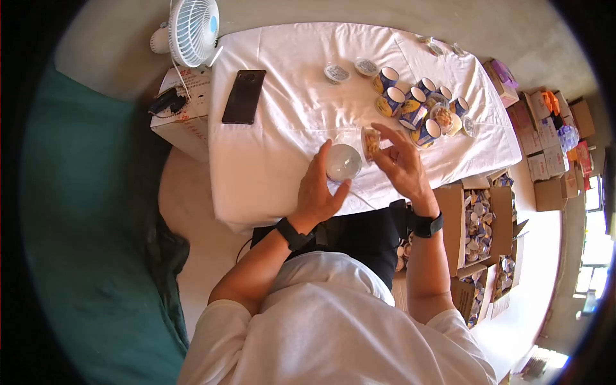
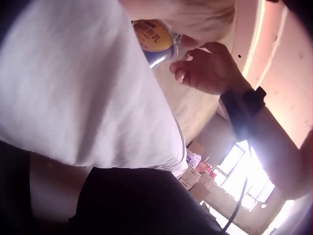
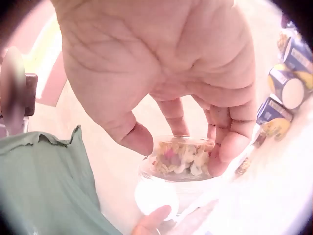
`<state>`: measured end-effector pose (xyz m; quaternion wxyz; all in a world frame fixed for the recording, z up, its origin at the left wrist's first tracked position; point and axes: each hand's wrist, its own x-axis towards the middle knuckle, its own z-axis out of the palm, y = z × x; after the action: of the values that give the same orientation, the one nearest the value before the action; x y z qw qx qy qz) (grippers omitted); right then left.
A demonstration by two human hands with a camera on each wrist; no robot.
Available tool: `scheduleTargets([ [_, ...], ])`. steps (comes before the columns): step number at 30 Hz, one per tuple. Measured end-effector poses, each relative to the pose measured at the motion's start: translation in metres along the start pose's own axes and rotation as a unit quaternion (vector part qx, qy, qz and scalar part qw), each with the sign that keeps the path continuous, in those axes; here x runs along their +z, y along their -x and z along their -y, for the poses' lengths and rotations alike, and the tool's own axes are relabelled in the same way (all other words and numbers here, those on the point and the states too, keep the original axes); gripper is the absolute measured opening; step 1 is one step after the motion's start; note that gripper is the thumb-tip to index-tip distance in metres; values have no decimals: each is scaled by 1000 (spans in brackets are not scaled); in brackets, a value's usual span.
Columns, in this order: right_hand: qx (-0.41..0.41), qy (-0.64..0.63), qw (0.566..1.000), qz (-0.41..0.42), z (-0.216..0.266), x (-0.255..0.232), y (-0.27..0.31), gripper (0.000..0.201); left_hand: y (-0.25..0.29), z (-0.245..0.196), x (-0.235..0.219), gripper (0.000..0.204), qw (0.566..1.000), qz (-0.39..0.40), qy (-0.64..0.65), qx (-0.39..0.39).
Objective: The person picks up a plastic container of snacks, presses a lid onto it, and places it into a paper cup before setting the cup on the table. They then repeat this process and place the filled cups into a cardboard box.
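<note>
My left hand (image 1: 319, 189) curls round a cup (image 1: 344, 162), whose round, whitish, shiny top faces up in the head view. From the side, in the left wrist view, this cup (image 2: 155, 38) is blue and yellow with printing, below my left hand (image 2: 190, 17). Just right of it, my right hand (image 1: 403, 163) holds a small clear tub (image 1: 371, 144). The right wrist view shows flakes and a pink piece inside the tub (image 3: 183, 159), between the thumb and fingers of my right hand (image 3: 166, 63).
Several blue-and-yellow cups (image 1: 390, 101) lie grouped at the right on the white-covered table (image 1: 289, 58). Two clear lidded tubs (image 1: 336, 72) stand behind. A dark phone (image 1: 244, 97) lies at left, near a fan (image 1: 196, 32). Filled cardboard boxes (image 1: 454, 224) are beside the table.
</note>
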<state>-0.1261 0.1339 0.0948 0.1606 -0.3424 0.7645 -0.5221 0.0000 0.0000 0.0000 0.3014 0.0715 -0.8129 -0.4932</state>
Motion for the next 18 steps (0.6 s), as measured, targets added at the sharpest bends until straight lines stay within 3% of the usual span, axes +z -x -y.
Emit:
scheduleTargets([
  [2,-22,76,997,-18,6,7,16,46,3,2,0,58,998,-19,62,-23],
  [8,-77,126,988,-41,7,17,17,47,-6,0,2,46,987,15,121,-102],
  [11,-89,136,986,-47,11,19,14,45,-7,0,0,49,994,-4,95,-51],
  [14,-100,148,983,-49,12,25,12,44,-6,11,2,51,976,-17,205,-68],
  [18,-103,197,974,-27,13,38,14,45,-9,6,-2,51,961,-8,253,-110],
])
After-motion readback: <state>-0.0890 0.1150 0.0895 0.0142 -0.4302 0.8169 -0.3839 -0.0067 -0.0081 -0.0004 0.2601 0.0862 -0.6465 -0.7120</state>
